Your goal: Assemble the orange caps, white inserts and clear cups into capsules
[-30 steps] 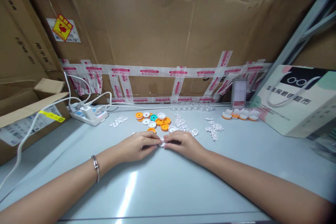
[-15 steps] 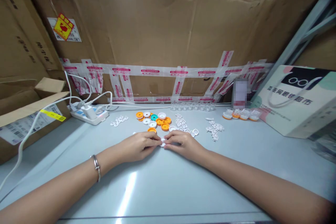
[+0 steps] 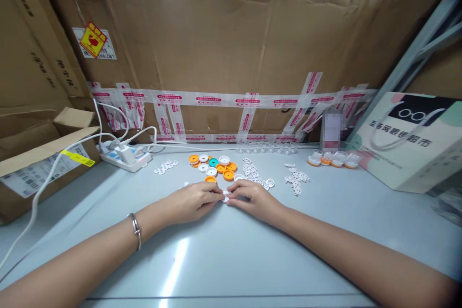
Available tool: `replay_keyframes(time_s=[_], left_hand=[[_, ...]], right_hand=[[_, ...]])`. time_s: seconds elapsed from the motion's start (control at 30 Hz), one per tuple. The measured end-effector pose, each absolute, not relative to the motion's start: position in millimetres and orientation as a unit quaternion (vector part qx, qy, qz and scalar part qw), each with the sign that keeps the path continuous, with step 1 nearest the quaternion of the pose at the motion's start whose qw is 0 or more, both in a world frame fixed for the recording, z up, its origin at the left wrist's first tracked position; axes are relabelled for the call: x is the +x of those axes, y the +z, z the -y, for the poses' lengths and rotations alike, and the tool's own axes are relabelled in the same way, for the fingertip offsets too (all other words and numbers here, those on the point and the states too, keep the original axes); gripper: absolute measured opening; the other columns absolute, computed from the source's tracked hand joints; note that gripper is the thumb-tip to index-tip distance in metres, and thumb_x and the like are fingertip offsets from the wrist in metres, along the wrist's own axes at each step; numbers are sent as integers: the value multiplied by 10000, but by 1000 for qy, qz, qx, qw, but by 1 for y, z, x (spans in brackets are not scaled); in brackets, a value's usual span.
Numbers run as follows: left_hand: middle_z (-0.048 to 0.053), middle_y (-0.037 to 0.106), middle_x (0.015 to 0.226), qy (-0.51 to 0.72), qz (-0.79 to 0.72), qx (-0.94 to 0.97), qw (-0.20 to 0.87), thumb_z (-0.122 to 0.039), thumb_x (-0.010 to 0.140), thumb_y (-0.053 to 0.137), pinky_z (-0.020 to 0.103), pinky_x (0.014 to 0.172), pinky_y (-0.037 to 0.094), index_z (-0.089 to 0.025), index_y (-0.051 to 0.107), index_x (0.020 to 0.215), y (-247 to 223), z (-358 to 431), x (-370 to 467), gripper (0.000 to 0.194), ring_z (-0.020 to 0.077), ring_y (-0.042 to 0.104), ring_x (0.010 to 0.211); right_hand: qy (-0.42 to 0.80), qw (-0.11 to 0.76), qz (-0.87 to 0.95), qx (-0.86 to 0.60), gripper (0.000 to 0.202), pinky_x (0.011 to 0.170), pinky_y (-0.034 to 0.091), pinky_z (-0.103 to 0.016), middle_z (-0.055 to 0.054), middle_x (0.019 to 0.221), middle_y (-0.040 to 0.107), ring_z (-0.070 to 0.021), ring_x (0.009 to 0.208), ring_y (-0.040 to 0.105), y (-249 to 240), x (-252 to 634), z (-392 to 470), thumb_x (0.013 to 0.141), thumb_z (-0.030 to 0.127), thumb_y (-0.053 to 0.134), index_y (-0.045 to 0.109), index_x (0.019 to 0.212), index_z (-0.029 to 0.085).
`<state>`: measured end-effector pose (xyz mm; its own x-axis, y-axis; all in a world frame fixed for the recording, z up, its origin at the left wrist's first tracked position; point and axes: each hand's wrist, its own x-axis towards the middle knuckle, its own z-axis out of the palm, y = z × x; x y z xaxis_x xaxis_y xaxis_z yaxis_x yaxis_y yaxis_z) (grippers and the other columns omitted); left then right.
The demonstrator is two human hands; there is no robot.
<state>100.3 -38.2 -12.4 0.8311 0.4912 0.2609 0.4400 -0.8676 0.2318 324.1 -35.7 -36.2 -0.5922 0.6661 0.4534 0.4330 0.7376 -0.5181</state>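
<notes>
A silver bracelet (image 3: pixel 136 233) circles the left wrist. Over the pale tabletop (image 3: pixel 224 260), the left hand (image 3: pixel 198 200) and the right hand (image 3: pixel 254 198) meet, thumbs and fingers closed from either side on a small white disc (image 3: pixel 225 196); the fingertips cover much of it, so its details cannot be told.

Just beyond the hands sits a cluster of shallow round caps: an orange cap (image 3: pixel 211 179) near the left fingers, a white cap (image 3: pixel 238 178) partly hidden behind the right hand, and a teal cap (image 3: pixel 213 162) farther in. A pile of flat white cut-out pieces (image 3: pixel 251 168) lies beside the cluster, with a second pile (image 3: pixel 297 181) farther right. Small white pieces (image 3: pixel 166 167) lie to the left, near a white power strip (image 3: pixel 130 160) with cables plugged in. Four clear-topped units with mostly orange bases (image 3: pixel 337 160) stand beside a paper carrier bag (image 3: pixel 407 142).

Behind, a row of clear plastic pieces (image 3: pixel 267 148) lines the foot of a large taped cardboard box (image 3: pixel 231 33), which walls off the back.
</notes>
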Motion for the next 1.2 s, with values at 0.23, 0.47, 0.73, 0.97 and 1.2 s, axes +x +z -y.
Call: replay_keyframes(time_s=[0.23,0.47,0.73,0.97,1.2], left_hand=[[68,644,978,241,-297,921,72,-189,886,441,272,806,462,-177,636,997,6,13,78,224,160,593,902],[33,660,853,154,-327,911,196,-213,833,547,214,713,454,-177,682,861,6,-2,63,143,127,600,771],[59,652,878,143,-316,907,241,-200,820,564,220,736,448,-171,701,887,-1,3,76,156,138,595,782],[42,659,830,151,-321,902,244,-200,801,580,201,683,445,-160,681,820,2,8,78,111,126,597,736],[30,687,842,237,-287,916,151,-197,844,522,228,748,439,-170,655,874,2,24,94,139,129,612,780]], right_hand=[[232,346,854,-311,121,808,491,-297,-61,914,696,-175,880,640,-33,325,36,769,283,650,686,847,197],[252,333,847,-329,212,785,480,-284,-49,916,684,-168,845,623,-30,324,36,727,292,692,663,906,183],[243,308,855,-339,207,773,471,-284,-42,892,673,-169,832,609,-27,323,37,735,284,683,653,912,181],[240,309,860,-328,192,780,472,-291,-48,909,672,-171,848,609,-28,322,38,753,276,663,649,922,185],[238,309,862,-323,186,771,471,-290,-48,891,673,-169,837,607,-29,321,37,759,259,657,648,930,185]])
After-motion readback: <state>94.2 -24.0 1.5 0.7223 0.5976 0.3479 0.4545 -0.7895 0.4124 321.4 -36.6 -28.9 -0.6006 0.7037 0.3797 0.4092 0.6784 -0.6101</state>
